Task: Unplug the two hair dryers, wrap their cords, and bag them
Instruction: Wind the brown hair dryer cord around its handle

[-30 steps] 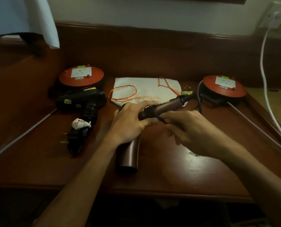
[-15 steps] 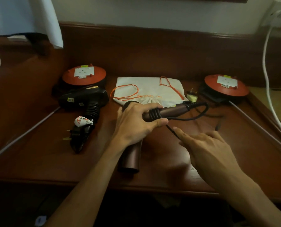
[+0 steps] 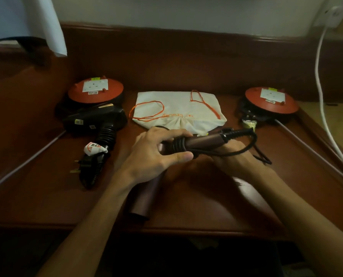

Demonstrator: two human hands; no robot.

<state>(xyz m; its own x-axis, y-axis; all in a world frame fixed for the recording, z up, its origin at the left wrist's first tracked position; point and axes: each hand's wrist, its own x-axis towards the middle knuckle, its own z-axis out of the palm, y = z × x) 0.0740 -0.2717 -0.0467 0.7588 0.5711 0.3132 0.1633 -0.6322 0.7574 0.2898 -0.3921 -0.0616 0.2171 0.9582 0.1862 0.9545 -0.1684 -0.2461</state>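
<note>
My left hand (image 3: 156, 154) grips the brown hair dryer (image 3: 202, 141) where its handle meets the barrel, thumb underneath. Several turns of black cord (image 3: 179, 144) sit round the handle beside my fingers. My right hand (image 3: 232, 154) is under the handle, holding the loose black cord that loops out from the handle's end; its fingers are mostly hidden. The plug (image 3: 248, 122) lies on the table near the right reel. The black hair dryer (image 3: 98, 122) lies at the left with its cord wrapped and plug (image 3: 82, 166) free. A white drawstring bag (image 3: 178, 110) with orange strings lies flat behind.
Two orange extension reels stand on the wooden table (image 3: 206, 196), one at the left (image 3: 95, 90) and one at the right (image 3: 270, 100). A white cable (image 3: 322, 96) hangs from a wall socket (image 3: 332, 13) at the top right. A thin cable (image 3: 26, 162) crosses the table's left side.
My right hand moved from the open table up under the handle, carrying the cord round. The loop at the handle's end has tightened.
</note>
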